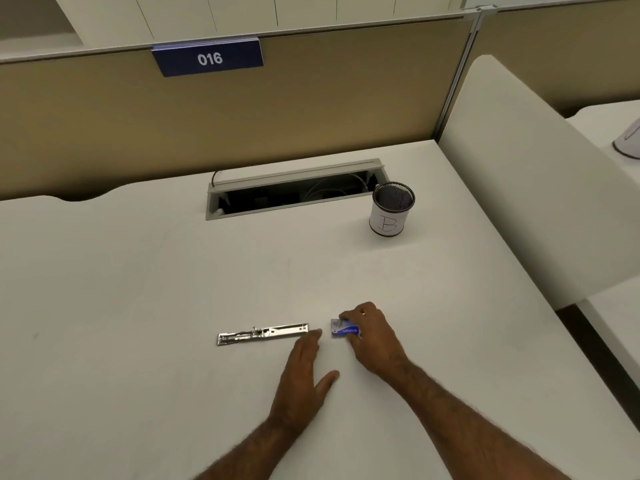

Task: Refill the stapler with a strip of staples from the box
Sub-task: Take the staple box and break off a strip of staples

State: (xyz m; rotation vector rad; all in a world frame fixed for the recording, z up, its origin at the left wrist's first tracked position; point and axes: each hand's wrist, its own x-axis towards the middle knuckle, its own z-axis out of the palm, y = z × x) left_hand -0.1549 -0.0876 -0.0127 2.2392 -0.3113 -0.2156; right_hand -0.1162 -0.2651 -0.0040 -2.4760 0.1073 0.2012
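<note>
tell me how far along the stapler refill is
Early. Done: the stapler lies opened out flat on the desk. In hand: the right hand grips the small blue staple box; the left hand rests flat beside the stapler. Left: no strip is visible yet, so take one out, load it, close up.

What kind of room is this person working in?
Most likely an office or study hall with numbered desk cubicles. A partition carries a plate reading 016, the white desk has a cable hatch, and a mesh pen cup stands nearby.
</note>
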